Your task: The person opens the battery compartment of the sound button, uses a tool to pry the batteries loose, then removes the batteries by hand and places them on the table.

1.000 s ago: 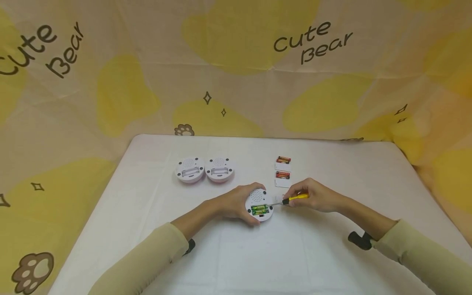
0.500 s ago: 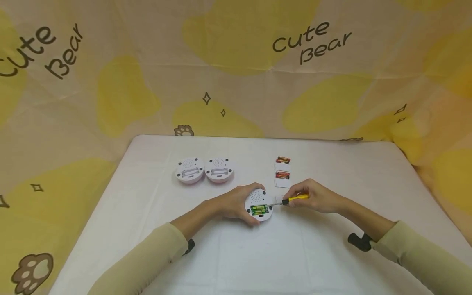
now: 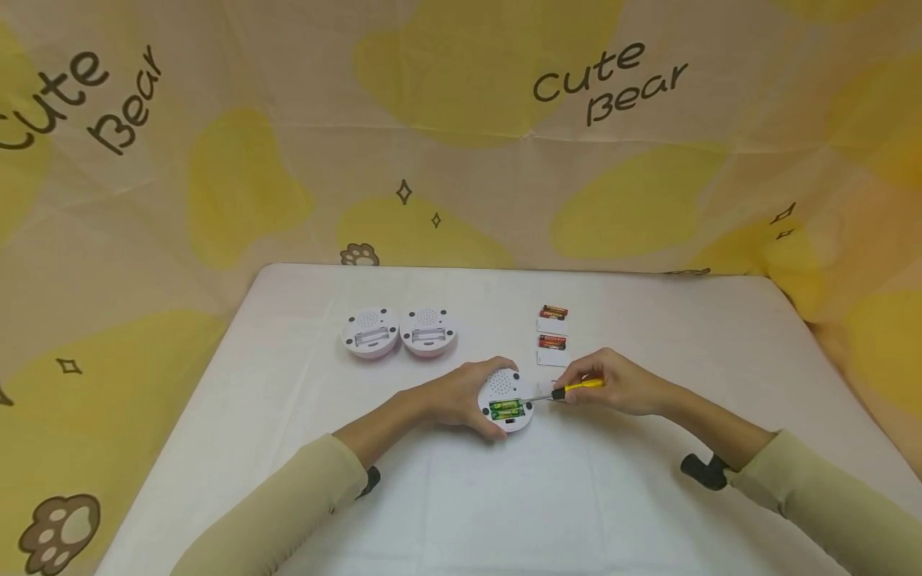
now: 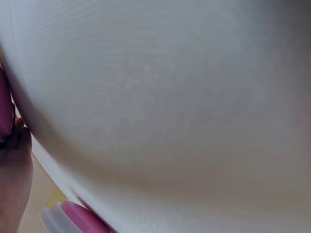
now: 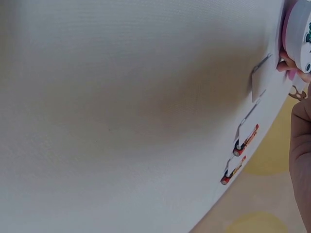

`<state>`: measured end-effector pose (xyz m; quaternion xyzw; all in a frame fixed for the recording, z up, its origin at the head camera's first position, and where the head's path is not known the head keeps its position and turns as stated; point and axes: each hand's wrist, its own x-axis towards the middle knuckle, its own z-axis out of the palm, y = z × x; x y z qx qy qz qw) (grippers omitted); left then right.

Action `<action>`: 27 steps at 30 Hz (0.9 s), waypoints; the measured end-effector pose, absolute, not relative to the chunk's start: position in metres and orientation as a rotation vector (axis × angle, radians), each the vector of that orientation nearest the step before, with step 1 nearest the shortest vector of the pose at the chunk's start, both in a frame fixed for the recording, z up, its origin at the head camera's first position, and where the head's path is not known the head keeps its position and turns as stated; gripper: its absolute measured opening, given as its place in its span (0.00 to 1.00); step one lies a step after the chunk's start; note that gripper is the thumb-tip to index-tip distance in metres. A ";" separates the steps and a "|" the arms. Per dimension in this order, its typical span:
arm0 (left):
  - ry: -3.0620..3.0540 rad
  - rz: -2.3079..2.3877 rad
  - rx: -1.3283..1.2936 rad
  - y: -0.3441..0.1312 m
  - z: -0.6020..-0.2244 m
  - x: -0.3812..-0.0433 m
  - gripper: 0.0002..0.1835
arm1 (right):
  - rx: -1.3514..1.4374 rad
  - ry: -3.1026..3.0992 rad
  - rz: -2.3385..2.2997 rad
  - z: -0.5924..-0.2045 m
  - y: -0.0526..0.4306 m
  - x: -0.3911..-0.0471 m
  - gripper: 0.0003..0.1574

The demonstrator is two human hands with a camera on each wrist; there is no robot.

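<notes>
In the head view my left hand [image 3: 461,394] grips a round white device [image 3: 500,384] from its left side, thumb at the near rim and fingers at the far rim. Its speaker-holed underside faces up. Two green batteries [image 3: 507,410] lie side by side in its uncovered compartment. My right hand [image 3: 623,384] pinches a yellow-and-black screwdriver [image 3: 585,385], whose metal tip meets the device at the right end of the batteries. Whether the tip touches a battery is too small to tell. The right wrist view shows the device's white side [image 5: 295,34] at its edge.
Two similar devices [image 3: 370,346] with bare battery compartments stand at the back left. Behind my right hand lie a red battery pair [image 3: 553,313], another red pair [image 3: 552,342] and white covers [image 3: 551,358]. One more cover [image 3: 545,387] is partly hidden by that hand. White cloth covers the table [image 3: 504,512].
</notes>
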<state>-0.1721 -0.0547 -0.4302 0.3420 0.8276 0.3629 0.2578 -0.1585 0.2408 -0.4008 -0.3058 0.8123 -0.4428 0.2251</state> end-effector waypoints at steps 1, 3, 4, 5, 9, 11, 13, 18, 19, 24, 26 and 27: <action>2.242 0.985 0.924 -0.055 -0.431 -0.172 0.52 | -0.844 2.239 -1.222 -0.401 0.241 -0.158 0.08; 2.240 0.981 0.915 -0.055 -0.431 -0.172 0.52 | -0.845 2.237 -1.225 -0.401 0.241 -0.158 0.08; 2.238 0.980 0.909 -0.055 -0.431 -0.172 0.52 | -0.844 2.234 -1.227 -0.401 0.241 -0.158 0.08; 2.237 0.977 0.905 -0.055 -0.431 -0.172 0.52 | -0.843 2.232 -1.229 -0.401 0.241 -0.158 0.08; 2.235 0.973 0.894 -0.055 -0.431 -0.172 0.52 | -0.838 2.225 -1.238 -0.401 0.242 -0.158 0.08; 2.235 0.972 0.896 -0.055 -0.430 -0.172 0.52 | -0.835 2.224 -1.240 -0.401 0.242 -0.158 0.08; 2.236 0.970 0.895 -0.055 -0.430 -0.172 0.52 | -0.831 2.225 -1.238 -0.401 0.242 -0.158 0.08; 2.242 0.958 0.889 -0.055 -0.431 -0.172 0.51 | -0.825 2.232 -1.229 -0.400 0.242 -0.158 0.08; 2.243 0.956 0.888 -0.055 -0.430 -0.172 0.51 | -0.824 2.234 -1.226 -0.399 0.242 -0.158 0.08; 2.246 0.952 0.879 -0.055 -0.429 -0.171 0.51 | -0.814 2.258 -1.207 -0.398 0.243 -0.157 0.08; 2.246 0.951 0.877 -0.055 -0.429 -0.171 0.51 | -0.813 2.271 -1.198 -0.396 0.243 -0.157 0.08; 2.247 0.948 0.876 -0.055 -0.429 -0.171 0.52 | -0.818 2.277 -1.194 -0.395 0.244 -0.157 0.08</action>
